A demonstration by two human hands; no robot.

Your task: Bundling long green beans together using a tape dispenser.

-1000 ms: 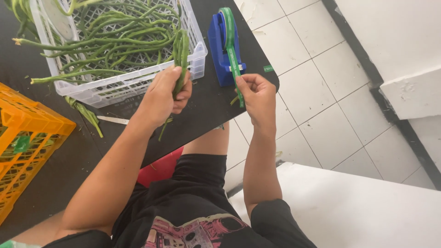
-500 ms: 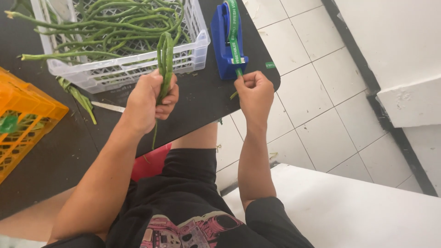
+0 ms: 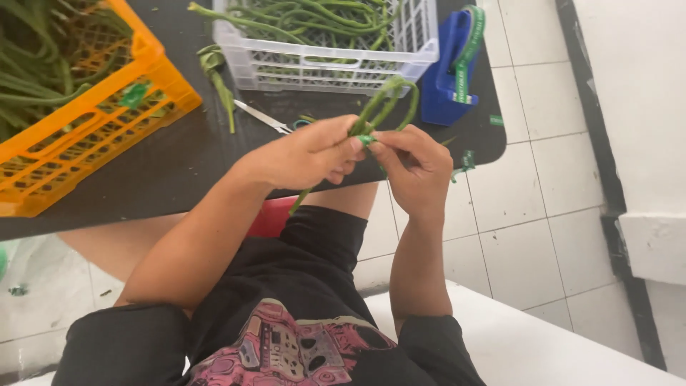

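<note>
Both hands meet just above the near edge of a dark table (image 3: pixel 164 171). The left hand (image 3: pixel 304 154) is closed around a small bundle of long green beans (image 3: pixel 386 104), and the right hand (image 3: pixel 414 161) pinches the same bundle where a strip of green tape (image 3: pixel 366 139) wraps it, fingertips touching the left hand's. The beans arch up and over from the grip, and their lower ends hang down below the left hand toward the person's lap. Just behind the hands sits a white plastic crate (image 3: pixel 336 64) of loose long beans. Beside it on the right stands a blue tape dispenser (image 3: pixel 446 75) threaded with green tape. A pair of scissors (image 3: pixel 264 118) lies before the crate. To the left is an orange crate (image 3: pixel 86 114), also holding beans.
</note>
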